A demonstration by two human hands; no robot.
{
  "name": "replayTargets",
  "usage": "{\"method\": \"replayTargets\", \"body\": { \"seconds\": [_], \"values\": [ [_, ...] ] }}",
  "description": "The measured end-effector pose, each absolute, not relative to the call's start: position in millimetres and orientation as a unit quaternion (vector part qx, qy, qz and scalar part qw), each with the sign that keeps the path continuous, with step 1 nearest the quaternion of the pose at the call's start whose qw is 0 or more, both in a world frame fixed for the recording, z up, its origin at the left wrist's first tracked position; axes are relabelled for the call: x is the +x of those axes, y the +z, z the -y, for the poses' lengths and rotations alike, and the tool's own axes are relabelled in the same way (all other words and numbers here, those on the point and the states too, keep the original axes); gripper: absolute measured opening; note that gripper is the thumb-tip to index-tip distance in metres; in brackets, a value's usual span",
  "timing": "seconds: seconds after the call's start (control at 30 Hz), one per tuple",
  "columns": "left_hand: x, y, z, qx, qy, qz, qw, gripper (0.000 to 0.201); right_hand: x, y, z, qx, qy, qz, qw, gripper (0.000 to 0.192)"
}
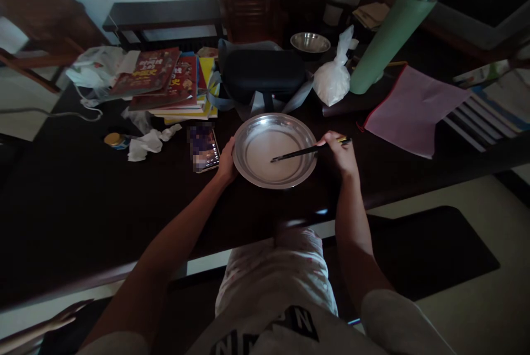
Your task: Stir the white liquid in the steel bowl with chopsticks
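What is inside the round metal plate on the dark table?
Inside the round metal plate lie a thin pale film and the tips of dark chopsticks, held by the right hand. What the film is cannot be told.

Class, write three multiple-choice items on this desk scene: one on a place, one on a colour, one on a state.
1. Where does the left hand rest?
A. on the round metal plate's left rim
B. on the books
C. on the flask

2. What colour is the tall flask?
A. red
B. green
C. yellow

3. How is the dark chopstick pair held?
A. lying loose
B. standing upright
C. gripped by the right hand, tips in the plate

Answers: 1 A, fingers touch the rim; 2 B, its body is green; 3 C, tips reach the plate's middle.
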State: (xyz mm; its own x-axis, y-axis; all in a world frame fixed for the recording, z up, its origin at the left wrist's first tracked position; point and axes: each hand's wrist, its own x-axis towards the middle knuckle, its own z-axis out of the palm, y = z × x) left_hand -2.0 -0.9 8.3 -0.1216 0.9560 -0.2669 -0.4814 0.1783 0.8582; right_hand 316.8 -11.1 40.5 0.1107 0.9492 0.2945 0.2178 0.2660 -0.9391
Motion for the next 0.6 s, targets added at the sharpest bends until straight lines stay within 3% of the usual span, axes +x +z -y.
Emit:
{"method": "replayTargets", "body": {
  "seconds": [0.27, 0.43, 0.6],
  "values": [
    [-3.6, 2.7, -0.9, 0.246, 0.59, -0.472, 0.608, 0.034, 317.7, 41.7, 12.4, -0.514, 0.323, 0.54, 0.583, 0.054],
    [-4.0, 2.3, -1.8, 0.25, 0.589, -0.463, 0.614, 0.034, 312.8, 44.2, 13.7, -0.486, 0.349, 0.598, 0.534, 0.052],
    [-3.7, 2.3, -2.2, 0.241, 0.587, -0.471, 0.613, 0.036, 316.6, 42.8, 13.0, -0.51, 0.316, 0.546, 0.585, 0.054]
  ]
}}
